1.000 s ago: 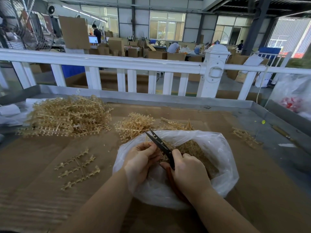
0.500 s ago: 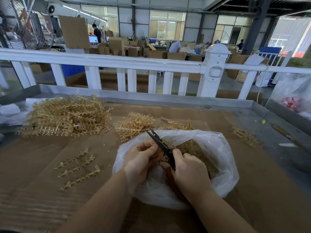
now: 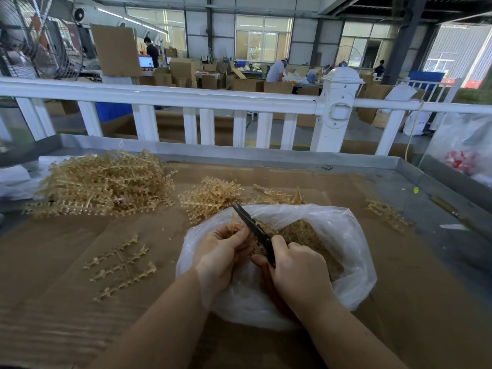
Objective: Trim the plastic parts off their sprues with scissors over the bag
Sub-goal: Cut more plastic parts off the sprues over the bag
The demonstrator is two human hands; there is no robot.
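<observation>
A: What are the hands doing?
B: Left hand (image 3: 222,253) is pinching a tan plastic sprue (image 3: 235,227); right hand (image 3: 298,270) is gripping black-bladed scissors (image 3: 254,226) over the clear plastic bag (image 3: 354,251).
A: Changed?
B: Blades are now closed together.

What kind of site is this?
Likely a factory or packing hall: piled sprues on a cardboard-covered bench, stacked cartons and a big fan beyond the white railing.
</observation>
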